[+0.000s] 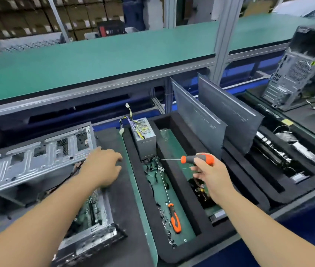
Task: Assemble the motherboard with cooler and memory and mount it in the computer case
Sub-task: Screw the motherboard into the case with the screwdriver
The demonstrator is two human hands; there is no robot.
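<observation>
The right hand is pinching a short orange-handled screwdriver over the black foam tray, risking a drop onto the loose screws, while the left hand, fingers relaxed and apart, is resting by the open grey metal computer case lying on the tabletop.

At lower left, the computer case is bare, dull-shining sheet metal. The foam tray looks matt black; the screwdriver has glossy orange-and-grey plastic on a steel shaft.
</observation>
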